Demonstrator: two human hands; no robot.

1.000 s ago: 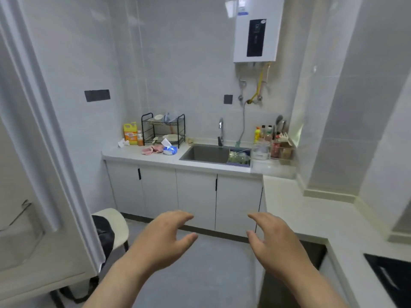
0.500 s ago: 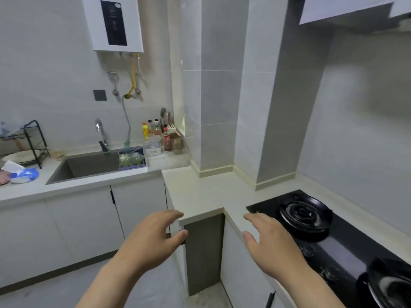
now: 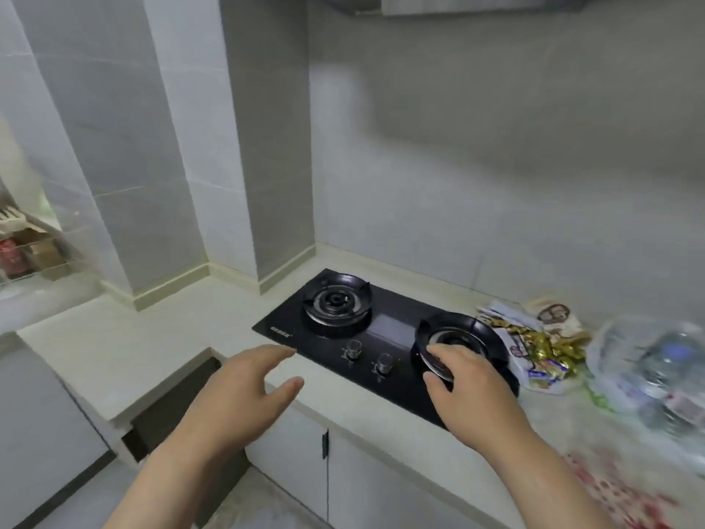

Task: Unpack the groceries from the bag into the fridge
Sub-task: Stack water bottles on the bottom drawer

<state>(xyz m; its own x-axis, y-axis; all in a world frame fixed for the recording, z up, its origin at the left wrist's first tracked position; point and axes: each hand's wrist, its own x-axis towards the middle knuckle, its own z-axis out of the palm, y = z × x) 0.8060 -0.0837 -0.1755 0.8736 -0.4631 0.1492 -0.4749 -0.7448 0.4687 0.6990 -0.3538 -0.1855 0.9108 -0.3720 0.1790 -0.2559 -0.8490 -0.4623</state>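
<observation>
Two hands empty, fingers loose | bag [image 3: 648, 360] now in view, well right of our right hand [image 3: 469, 391]; snack packets [image 3: 534, 337] nearer it | left hand [image 3: 244, 387] alongside, hob [image 3: 393, 330] beneath the right | we've turned from the sink: next pick reachable.

Right of the right hand [image 3: 473, 391], blur is smearing the plastic bag [image 3: 648, 368], making its contents unreadable. The fingers [image 3: 454, 355] are hiding part of the burner [image 3: 461, 328]. Far left of them, the edge is cropping a blurry rack [image 3: 23, 246].
</observation>
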